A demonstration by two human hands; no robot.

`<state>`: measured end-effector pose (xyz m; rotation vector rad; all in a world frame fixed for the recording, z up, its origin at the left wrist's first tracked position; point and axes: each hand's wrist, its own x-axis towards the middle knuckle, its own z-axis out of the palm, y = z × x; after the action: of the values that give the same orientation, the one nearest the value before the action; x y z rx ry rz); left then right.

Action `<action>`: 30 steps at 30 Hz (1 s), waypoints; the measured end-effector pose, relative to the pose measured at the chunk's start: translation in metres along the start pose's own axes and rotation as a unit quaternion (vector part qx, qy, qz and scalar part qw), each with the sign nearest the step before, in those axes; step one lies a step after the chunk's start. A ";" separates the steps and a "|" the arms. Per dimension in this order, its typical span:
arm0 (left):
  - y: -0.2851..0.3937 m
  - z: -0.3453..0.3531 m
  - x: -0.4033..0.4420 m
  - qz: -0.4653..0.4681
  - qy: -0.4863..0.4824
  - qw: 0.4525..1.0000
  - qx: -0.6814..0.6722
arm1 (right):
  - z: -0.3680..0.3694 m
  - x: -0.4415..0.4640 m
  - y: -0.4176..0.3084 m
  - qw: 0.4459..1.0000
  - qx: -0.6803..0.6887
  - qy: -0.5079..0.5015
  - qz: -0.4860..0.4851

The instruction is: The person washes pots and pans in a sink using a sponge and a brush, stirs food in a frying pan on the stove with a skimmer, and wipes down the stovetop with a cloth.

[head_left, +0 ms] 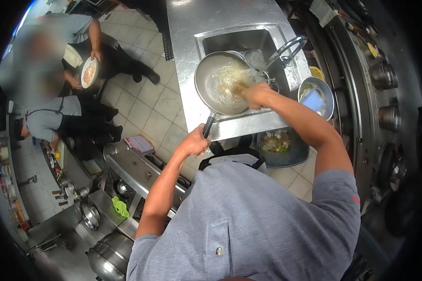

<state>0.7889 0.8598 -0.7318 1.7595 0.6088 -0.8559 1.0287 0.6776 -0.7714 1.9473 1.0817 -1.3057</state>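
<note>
A frying pan (205,78) with a grey inside rests over the near left part of the sink (239,40), holding splashing, cloudy water. My left hand (192,142) is closed round its black handle (208,125). Over the pan's right side, my right hand (258,95) is closed, its fingers partly hidden. Something brownish-yellow at its fingertips is smeared by motion and spray, so I cannot tell its kind. The curved metal faucet (290,46) reaches over the sink beside the hand. More dishes lie partly hidden behind the pan.
Right of the sink stands a metal pot (331,105) with a blue sponge-like block (312,99). Below the counter, a dark bin (297,160) holds food scraps. At left, one person holds a plate (89,72) of food; another leans over a counter. A stove (133,164) stands behind my left arm.
</note>
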 end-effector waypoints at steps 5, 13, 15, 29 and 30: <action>0.006 -0.001 -0.002 -0.013 -0.004 1.000 -0.022 | 0.004 -0.042 -0.032 0.961 0.234 0.114 -0.097; 0.011 0.003 -0.006 -0.022 0.006 1.000 -0.018 | 0.024 -0.034 -0.015 0.782 0.601 -0.031 -0.165; 0.007 0.004 -0.003 -0.017 0.007 1.000 -0.023 | 0.025 -0.015 -0.001 0.771 0.619 -0.019 -0.151; 0.017 0.011 -0.001 -0.017 0.021 1.000 0.002 | 0.043 -0.028 -0.018 0.739 0.653 0.022 -0.164; 0.018 0.012 -0.002 -0.021 0.020 1.000 -0.003 | 0.035 -0.033 -0.006 0.807 0.580 0.065 -0.090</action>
<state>0.7985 0.8424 -0.7223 1.7679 0.6761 -0.8489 1.0001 0.6428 -0.7540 2.8311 0.4842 -2.3048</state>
